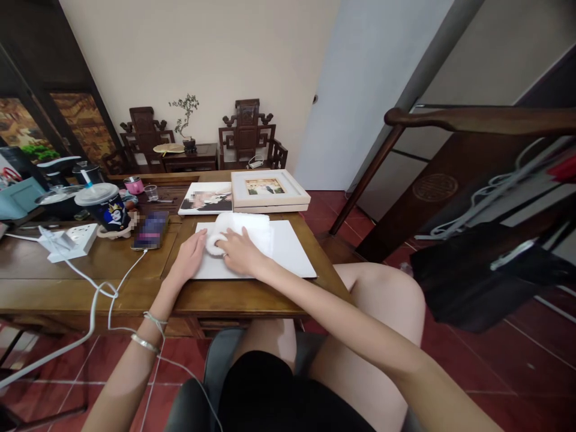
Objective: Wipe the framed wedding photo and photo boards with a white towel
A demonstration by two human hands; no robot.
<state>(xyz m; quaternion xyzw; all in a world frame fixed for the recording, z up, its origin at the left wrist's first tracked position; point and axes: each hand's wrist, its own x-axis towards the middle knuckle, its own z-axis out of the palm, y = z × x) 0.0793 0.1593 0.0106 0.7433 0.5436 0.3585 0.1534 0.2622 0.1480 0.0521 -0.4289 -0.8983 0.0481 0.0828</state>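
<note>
White fluffy cloth [245,231], bunched, lies on white flat board [288,252] on desk [112,264]. Right hand [240,252] presses cloth, fingers curled over it. Left hand [189,255] flat, open, beside cloth on board edge.

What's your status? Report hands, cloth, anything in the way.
Left hand flat on white board, open. Right hand pressing white cloth on the board. Framed photo beyond, phone left; neither touches the cloth.

Silver bracelets [144,343], ring [225,256], black shorts [288,396]
</note>
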